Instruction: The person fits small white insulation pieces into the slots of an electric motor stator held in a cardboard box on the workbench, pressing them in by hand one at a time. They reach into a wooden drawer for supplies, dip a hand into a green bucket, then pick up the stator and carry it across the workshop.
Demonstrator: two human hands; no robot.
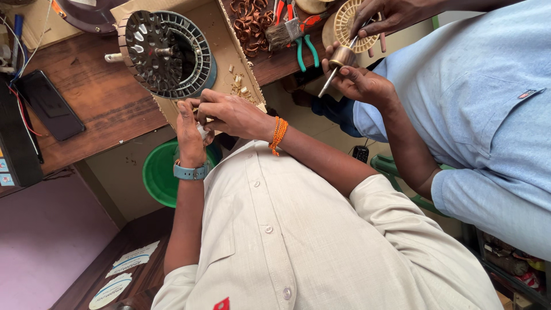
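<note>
Head view: the left hand, with a blue watch at the wrist, and the right hand, with orange thread at the wrist, meet with fingers closed on a small white piece pinched between them. Just beyond the grip lies a cardboard sheet on the wooden worktop, carrying a round motor core. Below the grip sits a green bucket. Right of it, a co-worker's hands hold a brass-coloured shaft part.
</note>
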